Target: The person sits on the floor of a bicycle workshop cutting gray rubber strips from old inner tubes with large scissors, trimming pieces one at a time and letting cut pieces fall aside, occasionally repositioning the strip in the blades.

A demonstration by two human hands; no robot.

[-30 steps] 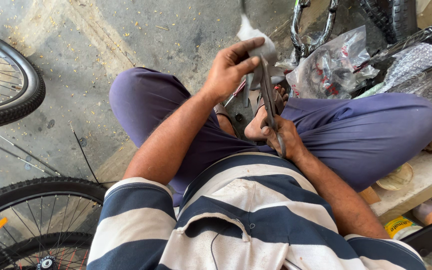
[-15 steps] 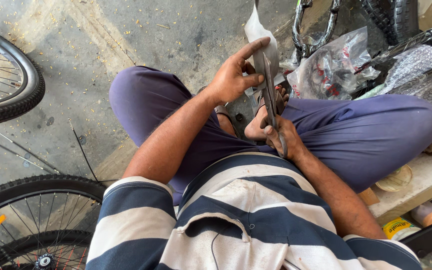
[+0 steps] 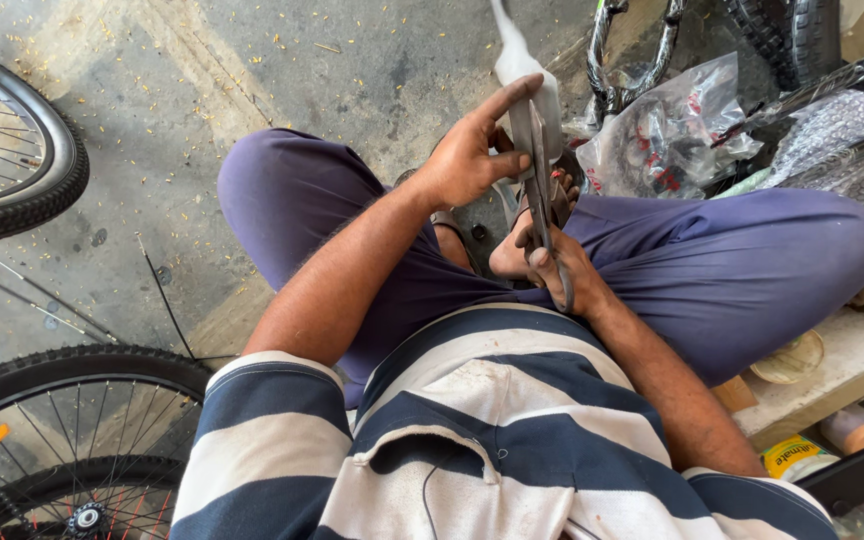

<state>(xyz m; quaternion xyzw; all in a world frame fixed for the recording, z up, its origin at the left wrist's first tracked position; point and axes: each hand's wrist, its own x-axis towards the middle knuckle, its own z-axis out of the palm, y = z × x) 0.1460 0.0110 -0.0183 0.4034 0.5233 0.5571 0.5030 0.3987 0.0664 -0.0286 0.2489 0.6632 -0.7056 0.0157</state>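
I sit cross-legged on a concrete floor in purple trousers and a striped shirt. My right hand (image 3: pixel 552 268) grips the handles of a pair of grey metal shears (image 3: pixel 534 180) that stands upright over my lap. My left hand (image 3: pixel 472 150) rests on the top of the shears' blades, index finger stretched along them, pinching a white strip (image 3: pixel 524 70) that rises behind the blades. Whether the blades are closed on the strip is hidden by my fingers.
A bicycle wheel (image 3: pixel 12 170) lies at the far left and another wheel (image 3: pixel 62 430) at the bottom left. A clear plastic bag of parts (image 3: pixel 667 130), bubble-wrapped pieces (image 3: pixel 852 140) and a bike frame (image 3: pixel 632 50) crowd the upper right. Tins and a black object (image 3: pixel 832 460) sit at the lower right.
My left hand has moved slightly up along the shears with the white strip. The right hand keeps its grip on the handles.
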